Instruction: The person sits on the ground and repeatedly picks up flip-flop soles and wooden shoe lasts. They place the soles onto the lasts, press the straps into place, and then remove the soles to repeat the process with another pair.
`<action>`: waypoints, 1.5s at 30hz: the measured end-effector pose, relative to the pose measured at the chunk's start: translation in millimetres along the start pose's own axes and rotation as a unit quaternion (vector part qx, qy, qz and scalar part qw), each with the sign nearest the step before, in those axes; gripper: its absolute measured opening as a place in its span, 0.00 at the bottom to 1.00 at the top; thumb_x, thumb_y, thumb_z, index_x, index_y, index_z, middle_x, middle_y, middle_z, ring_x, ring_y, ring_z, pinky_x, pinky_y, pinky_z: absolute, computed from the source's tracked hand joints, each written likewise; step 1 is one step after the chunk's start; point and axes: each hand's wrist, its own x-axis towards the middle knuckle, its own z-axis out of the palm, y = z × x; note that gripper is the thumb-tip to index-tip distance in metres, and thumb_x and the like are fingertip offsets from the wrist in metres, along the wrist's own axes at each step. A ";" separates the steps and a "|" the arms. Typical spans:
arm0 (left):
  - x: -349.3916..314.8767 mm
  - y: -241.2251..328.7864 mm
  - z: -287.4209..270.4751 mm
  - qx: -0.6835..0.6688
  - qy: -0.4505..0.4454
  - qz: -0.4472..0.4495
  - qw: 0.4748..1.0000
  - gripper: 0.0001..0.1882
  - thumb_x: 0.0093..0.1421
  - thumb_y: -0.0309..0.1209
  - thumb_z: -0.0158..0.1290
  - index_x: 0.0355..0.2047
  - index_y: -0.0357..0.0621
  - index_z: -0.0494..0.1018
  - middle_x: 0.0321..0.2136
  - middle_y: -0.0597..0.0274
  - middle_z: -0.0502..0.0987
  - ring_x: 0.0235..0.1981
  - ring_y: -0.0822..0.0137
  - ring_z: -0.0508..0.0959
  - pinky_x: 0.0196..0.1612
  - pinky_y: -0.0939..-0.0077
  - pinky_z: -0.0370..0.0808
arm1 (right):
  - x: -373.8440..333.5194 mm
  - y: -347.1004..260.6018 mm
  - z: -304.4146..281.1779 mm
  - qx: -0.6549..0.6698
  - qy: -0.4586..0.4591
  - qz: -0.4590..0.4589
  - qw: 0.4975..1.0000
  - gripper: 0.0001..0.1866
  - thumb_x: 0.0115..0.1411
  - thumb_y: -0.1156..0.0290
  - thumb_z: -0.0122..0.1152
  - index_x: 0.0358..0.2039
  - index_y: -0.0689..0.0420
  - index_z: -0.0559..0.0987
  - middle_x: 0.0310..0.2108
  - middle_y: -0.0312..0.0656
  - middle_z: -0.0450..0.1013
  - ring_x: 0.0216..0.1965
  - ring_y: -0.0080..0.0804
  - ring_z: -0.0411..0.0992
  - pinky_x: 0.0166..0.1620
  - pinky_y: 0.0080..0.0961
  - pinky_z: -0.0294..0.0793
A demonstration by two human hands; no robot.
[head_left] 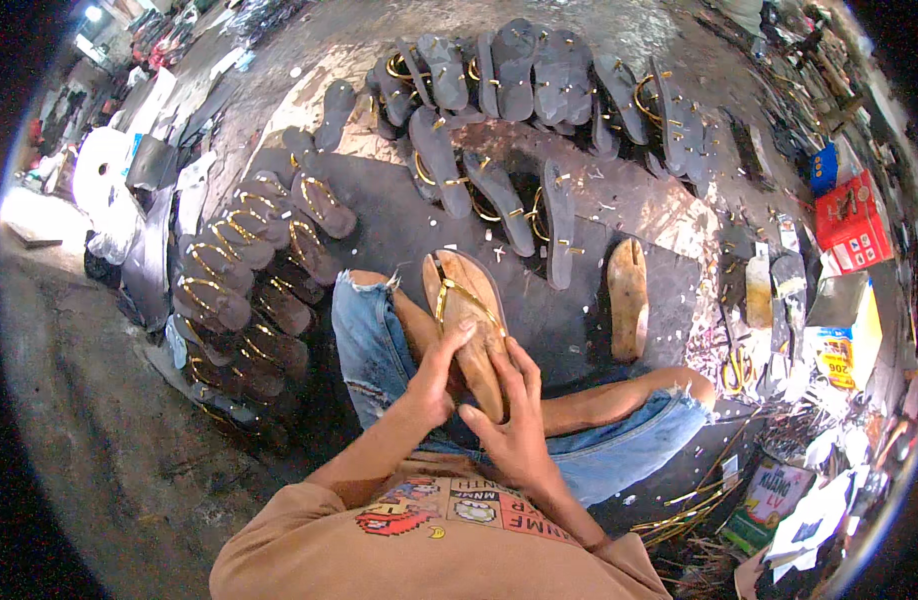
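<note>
Above my lap is a flip-flop (pixel 492 263) with a dark sole and a gold strap (pixel 467 291). A wooden foot-shaped last (pixel 471 352) sits under the strap, its heel end toward me. My left hand (pixel 439 380) grips the left side, thumb lying on the last near the strap. Round the right side and heel end closes my right hand (pixel 514 395), fingers near the strap's right end. The undersides of both grips are hidden. A second wooden last (pixel 628 300) lies to the right on the dark mat (pixel 379 195).
Rows of gold-strapped flip-flops (pixel 219 270) lie at the left. Several dark soles with gold straps (pixel 549 75) stand at the back. Right of the mat are scissors (pixel 739 368), a red box (pixel 851 222), a tin (pixel 767 502) and scattered scraps.
</note>
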 end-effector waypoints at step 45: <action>-54.5 23.4 -16.4 0.290 -0.222 -0.022 0.931 0.17 0.74 0.46 0.55 0.44 0.44 0.77 0.37 0.67 0.79 0.38 0.69 0.80 0.43 0.69 0.80 | -47.7 -20.4 -72.9 0.716 -0.008 0.365 0.595 0.63 0.55 0.68 0.75 0.81 0.48 0.39 0.76 0.51 0.53 0.76 0.51 0.54 0.77 0.52 0.53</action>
